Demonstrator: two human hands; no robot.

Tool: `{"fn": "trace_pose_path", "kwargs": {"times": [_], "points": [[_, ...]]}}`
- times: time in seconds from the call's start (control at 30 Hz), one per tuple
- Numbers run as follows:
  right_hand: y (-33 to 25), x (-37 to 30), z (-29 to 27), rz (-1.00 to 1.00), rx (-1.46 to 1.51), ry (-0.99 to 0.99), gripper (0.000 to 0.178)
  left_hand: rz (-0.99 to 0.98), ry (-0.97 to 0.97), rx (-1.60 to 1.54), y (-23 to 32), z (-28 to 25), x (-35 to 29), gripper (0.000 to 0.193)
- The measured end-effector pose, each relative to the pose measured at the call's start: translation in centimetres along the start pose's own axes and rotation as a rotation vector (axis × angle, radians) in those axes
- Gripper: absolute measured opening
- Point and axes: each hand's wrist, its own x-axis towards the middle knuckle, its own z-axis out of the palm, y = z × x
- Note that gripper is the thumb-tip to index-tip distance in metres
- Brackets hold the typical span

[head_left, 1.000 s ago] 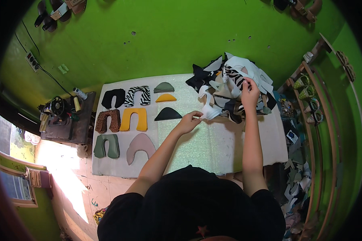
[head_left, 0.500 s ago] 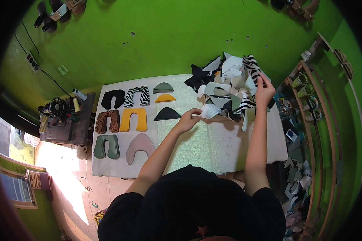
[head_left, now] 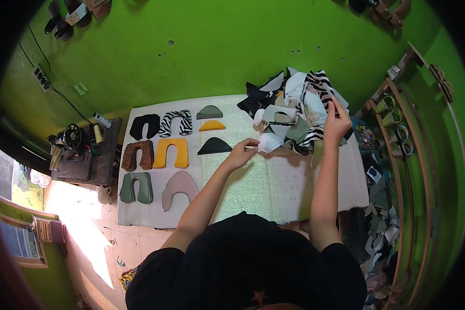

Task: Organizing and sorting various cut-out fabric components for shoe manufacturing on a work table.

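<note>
A mixed pile of cut material scraps [head_left: 287, 111] in white, black, olive and zebra print lies at the right of the table. My right hand [head_left: 338, 123] is over its right side, fingertips closed on a zebra-print scrap [head_left: 319, 85]. At the pile's near left edge, my left hand [head_left: 242, 155] pinches the border of a white scrap [head_left: 270, 143]; the exact grip of its fingertips is small to see. Left of the pile lie U-shaped pieces: black [head_left: 145, 126], zebra [head_left: 175, 124], leopard print [head_left: 138, 156], yellow [head_left: 171, 153], green [head_left: 137, 187] and pink [head_left: 180, 191].
Half-round pieces in green [head_left: 210, 112], yellow [head_left: 212, 125] and black [head_left: 215, 146] lie mid-table [head_left: 243, 201]. A sewing machine [head_left: 72, 138] stands on a dark stand at left. A wooden rack [head_left: 398, 124] with sandals is at right, with more scraps [head_left: 380, 232] heaped below.
My right hand has shifted slightly left and down, and the zebra-print scrap has swung left across the pile with it. My left hand stays at the white scrap.
</note>
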Motion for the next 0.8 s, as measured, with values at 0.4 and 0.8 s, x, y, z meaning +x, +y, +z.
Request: {"fn": "trace_pose_path", "kwargs": {"times": [0.4, 0.8], "points": [[-5.7, -10.5, 2.6, 0.855, 0.791, -0.353, 0.023, -0.014, 0.038, -0.889, 0.1, -1.5, -2.1, 0.061], [-6.7, -19.4, 4.2, 0.987, 0.655, -0.606, 0.028, -0.023, 0.211, -0.831, 0.0, -4.6, -9.3, 0.032]]}}
